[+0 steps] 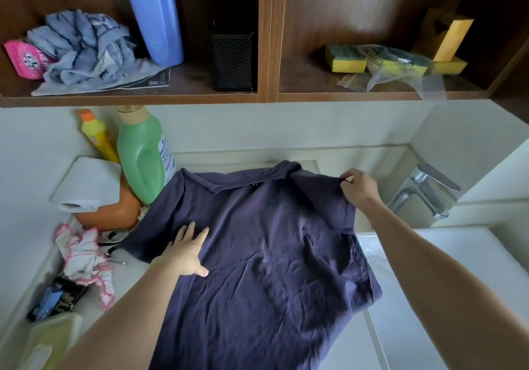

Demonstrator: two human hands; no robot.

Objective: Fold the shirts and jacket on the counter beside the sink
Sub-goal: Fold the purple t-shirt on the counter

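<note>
The navy polo shirt (257, 255) lies spread on the counter (134, 269), collar at 12 o'clock and hem towards 6, its right side lapping over the sink (423, 258). The left hand (187, 251) presses flat at the shirt's 9 o'clock, fingers straight and spread. The right hand (359, 188) pinches the shoulder at 2 o'clock, so I'd expect that side to fold leftwards across the long axis.
</note>
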